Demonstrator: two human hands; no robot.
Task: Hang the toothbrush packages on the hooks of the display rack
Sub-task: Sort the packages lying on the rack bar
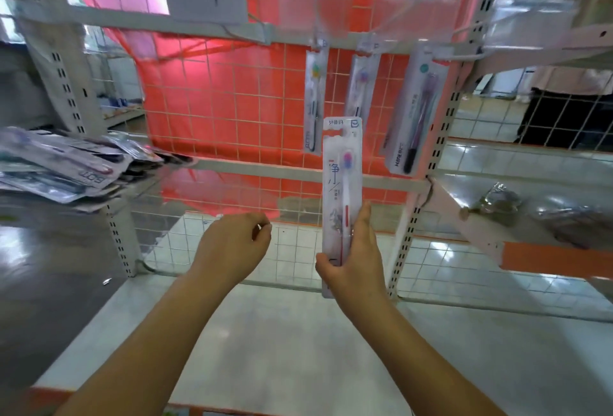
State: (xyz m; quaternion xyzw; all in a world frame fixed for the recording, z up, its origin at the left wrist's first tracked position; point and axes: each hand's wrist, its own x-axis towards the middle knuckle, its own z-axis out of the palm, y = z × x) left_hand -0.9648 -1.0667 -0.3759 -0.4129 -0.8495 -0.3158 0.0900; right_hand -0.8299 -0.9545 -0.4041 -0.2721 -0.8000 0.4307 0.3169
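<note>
right hand (353, 263) grips an upright toothbrush package (341, 180) by its lower end; left hand (232, 246) hangs loosely curled, holding nothing.

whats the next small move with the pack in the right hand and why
Probably raise the pack toward the rail and line its top up with a free hook. The right hand holds it upright by its lower end, well below the three hung packs; the left hand holds nothing.

white toothbrush package (341, 183) with pink-blue bristles, red backdrop (232, 100), white wire grid (212, 136)
</note>
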